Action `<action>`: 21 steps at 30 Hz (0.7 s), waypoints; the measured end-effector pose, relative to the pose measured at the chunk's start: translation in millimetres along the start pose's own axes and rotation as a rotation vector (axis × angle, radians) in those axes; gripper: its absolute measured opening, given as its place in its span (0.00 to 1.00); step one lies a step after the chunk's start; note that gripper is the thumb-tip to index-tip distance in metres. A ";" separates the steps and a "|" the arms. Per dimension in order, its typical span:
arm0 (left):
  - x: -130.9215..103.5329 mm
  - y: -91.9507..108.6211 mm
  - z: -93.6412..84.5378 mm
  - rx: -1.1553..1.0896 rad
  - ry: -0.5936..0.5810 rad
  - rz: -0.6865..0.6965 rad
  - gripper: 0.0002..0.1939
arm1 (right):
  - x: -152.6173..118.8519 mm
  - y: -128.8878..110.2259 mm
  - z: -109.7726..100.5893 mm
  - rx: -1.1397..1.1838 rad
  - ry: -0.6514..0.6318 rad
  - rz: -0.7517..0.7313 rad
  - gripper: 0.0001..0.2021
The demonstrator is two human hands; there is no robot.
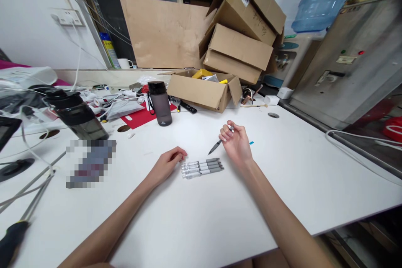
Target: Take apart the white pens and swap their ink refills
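Several pens [202, 168] with clear and grey ends lie side by side on the white table [176, 226], their grey ends pointing right. My left hand [170, 162] rests on the table at their left end, fingers curled together; whether anything is inside them is hidden. Raised just right of the row, my right hand [235, 142] has its fingers closed round another pen [215, 147]. That pen slants down to the left, its tip above the row's right part. A small blue piece [251, 143] lies just right of my right wrist.
Behind stand a dark bottle [161, 106] and an open cardboard box [197, 91]. At the left are another bottle [80, 117], a blurred-out object [92, 165], cables and a screwdriver handle [12, 238]. A metal cabinet [348, 63] borders the right side.
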State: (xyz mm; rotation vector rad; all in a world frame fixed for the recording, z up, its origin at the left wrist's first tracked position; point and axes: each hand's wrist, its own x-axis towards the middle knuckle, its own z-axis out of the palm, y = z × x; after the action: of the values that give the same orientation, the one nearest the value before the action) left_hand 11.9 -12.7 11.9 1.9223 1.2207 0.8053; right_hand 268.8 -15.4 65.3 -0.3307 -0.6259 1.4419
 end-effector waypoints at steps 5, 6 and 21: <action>0.1 -0.1 0.2 -0.004 0.005 0.007 0.14 | -1.0 -2.0 0.3 -0.026 -0.001 -0.005 0.10; 0.2 -0.4 0.4 -0.004 0.006 0.008 0.14 | -1.0 -2.1 0.2 -0.026 -0.004 -0.004 0.09; 0.3 -2.4 0.2 -0.004 -0.009 -0.003 0.13 | -1.6 -1.7 1.2 -0.007 -0.017 -0.010 0.10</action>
State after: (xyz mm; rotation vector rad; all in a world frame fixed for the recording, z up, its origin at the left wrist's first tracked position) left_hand 11.1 -11.8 9.9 1.9186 1.2151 0.7962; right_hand 269.5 -17.4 66.9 -0.3203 -0.6457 1.4345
